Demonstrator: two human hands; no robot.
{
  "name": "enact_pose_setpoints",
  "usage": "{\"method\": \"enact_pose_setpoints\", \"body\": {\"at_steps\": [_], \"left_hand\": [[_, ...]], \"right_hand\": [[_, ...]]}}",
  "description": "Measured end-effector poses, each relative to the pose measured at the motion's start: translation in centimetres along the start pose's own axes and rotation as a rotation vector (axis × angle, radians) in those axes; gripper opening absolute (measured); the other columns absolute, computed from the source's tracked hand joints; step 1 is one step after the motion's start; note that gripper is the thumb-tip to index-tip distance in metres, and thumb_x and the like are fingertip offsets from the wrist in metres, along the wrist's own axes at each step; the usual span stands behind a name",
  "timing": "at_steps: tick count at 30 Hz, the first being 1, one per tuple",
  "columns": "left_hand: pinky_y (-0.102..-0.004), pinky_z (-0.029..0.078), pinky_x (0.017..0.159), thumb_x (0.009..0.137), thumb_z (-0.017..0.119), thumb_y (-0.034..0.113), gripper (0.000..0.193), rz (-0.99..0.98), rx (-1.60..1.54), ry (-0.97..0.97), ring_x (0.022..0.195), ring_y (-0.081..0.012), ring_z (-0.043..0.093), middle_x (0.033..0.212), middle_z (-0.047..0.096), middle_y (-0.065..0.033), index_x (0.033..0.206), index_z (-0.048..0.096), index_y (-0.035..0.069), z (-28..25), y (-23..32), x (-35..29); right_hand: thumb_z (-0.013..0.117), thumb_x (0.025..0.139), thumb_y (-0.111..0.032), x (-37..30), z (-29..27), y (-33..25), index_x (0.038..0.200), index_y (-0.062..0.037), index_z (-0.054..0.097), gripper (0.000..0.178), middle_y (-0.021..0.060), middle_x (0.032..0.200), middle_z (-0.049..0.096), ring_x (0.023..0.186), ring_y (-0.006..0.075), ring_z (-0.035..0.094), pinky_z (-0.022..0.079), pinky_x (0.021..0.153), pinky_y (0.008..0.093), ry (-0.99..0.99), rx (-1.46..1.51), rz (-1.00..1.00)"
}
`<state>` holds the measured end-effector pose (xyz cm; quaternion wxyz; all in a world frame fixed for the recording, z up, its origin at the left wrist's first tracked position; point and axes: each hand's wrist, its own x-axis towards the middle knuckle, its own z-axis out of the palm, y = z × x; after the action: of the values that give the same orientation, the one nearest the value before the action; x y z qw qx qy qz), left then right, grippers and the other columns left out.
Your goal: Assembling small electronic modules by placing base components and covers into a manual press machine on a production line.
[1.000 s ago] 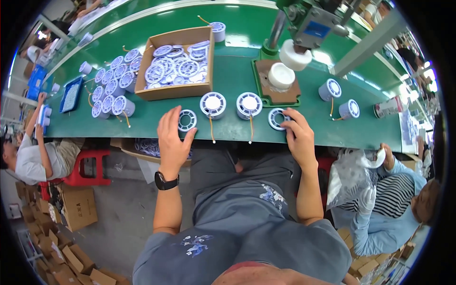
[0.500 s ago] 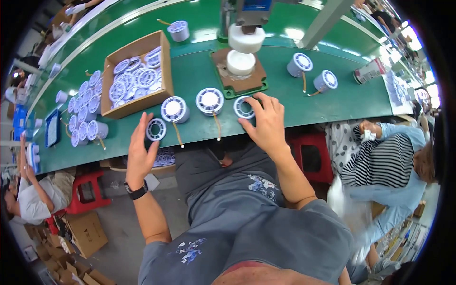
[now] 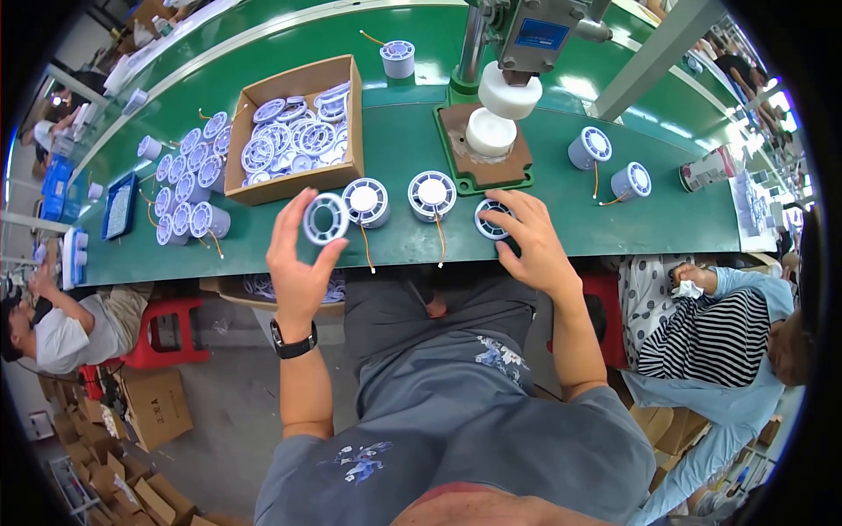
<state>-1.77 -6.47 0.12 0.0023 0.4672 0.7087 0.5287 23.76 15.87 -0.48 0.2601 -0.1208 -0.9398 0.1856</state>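
My left hand [image 3: 296, 254] pinches a pale lilac ring-shaped cap [image 3: 325, 219] between thumb and fingers, tilted up beside a round motor unit [image 3: 366, 202]. A second motor unit [image 3: 431, 195] stands to the right of the first; both have a slotted top and a thin wire lead towards the table's near edge. My right hand [image 3: 537, 245] has its fingers and thumb around another ring cap [image 3: 493, 219], just in front of the press. The fingers cover part of that ring, and whether it touches the table I cannot tell.
A cardboard box [image 3: 360, 131] of ring caps stands behind my left hand. Left of it, several motor units [image 3: 209, 219] are grouped. The press [image 3: 504, 92], with white round blocks, is at centre right. Two motor units [image 3: 589, 147] and a can [image 3: 706, 168] stand further right. A seated person [image 3: 710, 337] is at right.
The view has shifted, so the scene sits further right and lower. My left hand has raised its ring cap closer to the first motor unit. My right hand's ring has come slightly nearer to me.
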Motion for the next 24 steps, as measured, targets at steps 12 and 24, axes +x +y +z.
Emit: {"method": "enact_pose_setpoints", "body": {"at_steps": [12,24], "left_hand": [[-0.0380,0.046,0.104,0.079,0.078,0.009,0.067,0.029,-0.186,-0.322,0.121,-0.0298,0.060,0.132,0.061,-0.0162,0.139,0.051,0.000,2.4,-1.1,3.4],[-0.0353,0.046,0.104,0.078,0.079,0.007,0.067,-0.085,-0.352,-0.206,0.121,-0.0246,0.059,0.132,0.061,-0.0151,0.138,0.051,-0.002,3.4,-0.8,1.7]], "right_hand": [[0.069,0.069,-0.003,-0.1,0.7,0.0,0.110,-0.0088,0.066,0.041,0.0104,0.128,0.058,0.121,0.0338,0.052,0.039,0.104,0.0448,-0.003,0.008,0.063],[0.069,0.069,-0.002,-0.2,0.0,0.3,0.115,-0.0098,0.065,0.047,0.0102,0.129,0.058,0.122,0.0340,0.051,0.038,0.105,0.0446,-0.037,0.050,0.059]]}}
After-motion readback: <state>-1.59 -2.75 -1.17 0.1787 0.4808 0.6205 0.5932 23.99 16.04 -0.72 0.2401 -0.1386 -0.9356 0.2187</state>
